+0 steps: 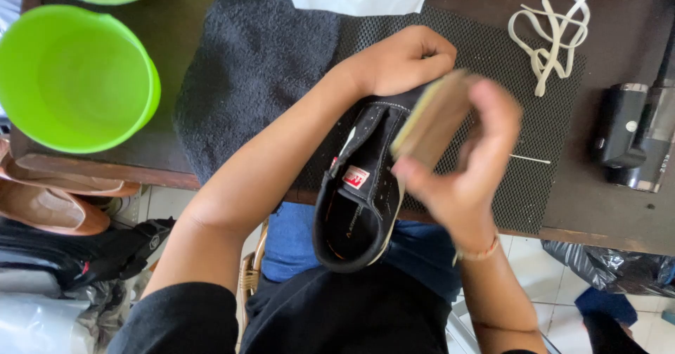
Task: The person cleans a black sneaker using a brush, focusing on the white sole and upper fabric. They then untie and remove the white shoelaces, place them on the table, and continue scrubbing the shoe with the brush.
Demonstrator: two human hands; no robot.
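The left hand reaches in from the lower left, forearm crossing diagonally upward, wrist bent and fingers curled shut around the toe end of a black sneaker, which it holds above the near edge of the table with the heel opening toward the person's lap. The right hand comes up from the lower right, blurred, fingers and thumb closed on a tan wooden brush pressed against the shoe's side near the toe. A thin bracelet circles the right wrist. Under the hands lie a black mesh mat and a dark towel. Two green basins sit at the left, and white laces rest on the mat's far right corner.
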